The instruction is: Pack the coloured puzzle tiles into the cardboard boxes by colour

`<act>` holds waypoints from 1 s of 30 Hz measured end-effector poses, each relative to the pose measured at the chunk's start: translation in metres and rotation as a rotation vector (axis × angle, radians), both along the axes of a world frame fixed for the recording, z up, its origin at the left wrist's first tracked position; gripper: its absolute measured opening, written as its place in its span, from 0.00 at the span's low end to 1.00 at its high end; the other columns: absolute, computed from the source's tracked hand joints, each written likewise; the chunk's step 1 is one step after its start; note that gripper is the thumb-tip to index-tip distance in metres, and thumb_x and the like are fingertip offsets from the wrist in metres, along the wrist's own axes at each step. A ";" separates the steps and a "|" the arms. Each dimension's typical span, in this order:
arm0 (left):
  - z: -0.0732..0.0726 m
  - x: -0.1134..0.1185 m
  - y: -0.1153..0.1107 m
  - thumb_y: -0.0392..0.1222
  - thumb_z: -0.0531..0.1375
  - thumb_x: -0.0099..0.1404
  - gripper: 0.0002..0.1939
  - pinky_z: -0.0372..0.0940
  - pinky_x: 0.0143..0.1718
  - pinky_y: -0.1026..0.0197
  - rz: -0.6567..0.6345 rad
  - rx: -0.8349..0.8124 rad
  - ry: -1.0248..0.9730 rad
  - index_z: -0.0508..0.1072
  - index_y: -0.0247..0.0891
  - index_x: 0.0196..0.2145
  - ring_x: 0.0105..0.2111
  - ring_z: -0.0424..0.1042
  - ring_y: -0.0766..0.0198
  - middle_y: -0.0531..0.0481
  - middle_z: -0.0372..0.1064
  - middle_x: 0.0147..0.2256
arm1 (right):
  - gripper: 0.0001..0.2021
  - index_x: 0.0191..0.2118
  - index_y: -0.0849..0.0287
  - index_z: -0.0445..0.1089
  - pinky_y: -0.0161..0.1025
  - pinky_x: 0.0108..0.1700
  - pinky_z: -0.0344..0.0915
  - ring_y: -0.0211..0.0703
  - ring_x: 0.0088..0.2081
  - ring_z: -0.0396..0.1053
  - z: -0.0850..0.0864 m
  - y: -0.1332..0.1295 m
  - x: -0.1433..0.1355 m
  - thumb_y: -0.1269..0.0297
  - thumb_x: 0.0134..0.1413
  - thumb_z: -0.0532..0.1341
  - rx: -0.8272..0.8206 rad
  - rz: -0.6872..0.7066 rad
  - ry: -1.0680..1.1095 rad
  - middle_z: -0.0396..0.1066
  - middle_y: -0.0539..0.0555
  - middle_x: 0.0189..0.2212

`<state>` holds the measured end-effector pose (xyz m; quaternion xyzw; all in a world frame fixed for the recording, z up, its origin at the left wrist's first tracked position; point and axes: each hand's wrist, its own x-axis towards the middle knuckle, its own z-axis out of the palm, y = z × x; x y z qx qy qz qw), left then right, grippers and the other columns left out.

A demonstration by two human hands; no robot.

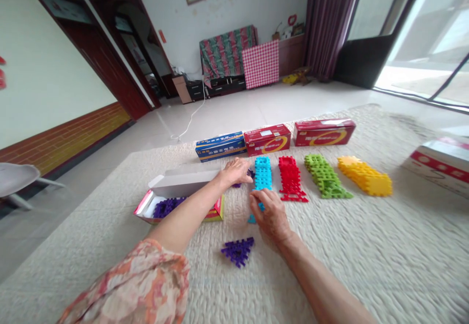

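Light-blue stack (263, 173): long axis runs away from me, my right hand (270, 212) at its near end, left hand (235, 171) just left. I cannot tell whether either hand's fingers are closed.

Loose sleeve (132, 287) worn on left arm (183, 219), patterned in orange, pink and cream, possibly floral though blurred; right of sleeve, left hand (236, 171) and right hand (271, 216) seen bare.

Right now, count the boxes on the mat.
5: a blue box, a red box and another red box along the back, an open box partly hidden by the left arm, a white-and-red box far right.
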<state>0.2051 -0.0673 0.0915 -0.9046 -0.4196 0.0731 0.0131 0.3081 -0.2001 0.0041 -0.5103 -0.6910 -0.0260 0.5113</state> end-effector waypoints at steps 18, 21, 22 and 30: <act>0.051 -0.071 0.000 0.42 0.59 0.55 0.27 0.64 0.51 0.57 0.082 0.060 -0.280 0.72 0.34 0.53 0.48 0.71 0.53 0.42 0.73 0.48 | 0.07 0.33 0.57 0.70 0.37 0.36 0.61 0.40 0.30 0.67 -0.002 0.002 0.002 0.67 0.61 0.56 0.029 0.002 0.002 0.70 0.51 0.26; 0.068 -0.126 -0.025 0.42 0.60 0.54 0.28 0.65 0.50 0.56 0.141 -0.013 -0.404 0.71 0.37 0.54 0.47 0.71 0.56 0.45 0.71 0.52 | 0.07 0.33 0.57 0.70 0.37 0.36 0.62 0.40 0.30 0.67 -0.003 0.002 0.002 0.66 0.61 0.56 0.022 0.019 -0.001 0.70 0.51 0.26; 0.071 -0.144 -0.036 0.42 0.60 0.54 0.28 0.65 0.50 0.56 0.166 -0.047 -0.429 0.70 0.40 0.55 0.47 0.71 0.57 0.46 0.71 0.53 | 0.07 0.33 0.57 0.71 0.37 0.36 0.62 0.40 0.30 0.67 -0.004 0.003 0.002 0.66 0.60 0.56 0.021 0.024 -0.003 0.70 0.51 0.26; 0.050 -0.237 -0.086 0.38 0.58 0.54 0.28 0.62 0.54 0.58 0.290 -0.168 -0.345 0.71 0.42 0.54 0.50 0.70 0.59 0.49 0.71 0.53 | 0.07 0.34 0.58 0.70 0.37 0.36 0.62 0.41 0.30 0.68 -0.005 0.003 0.002 0.65 0.60 0.56 0.046 0.023 -0.044 0.71 0.52 0.27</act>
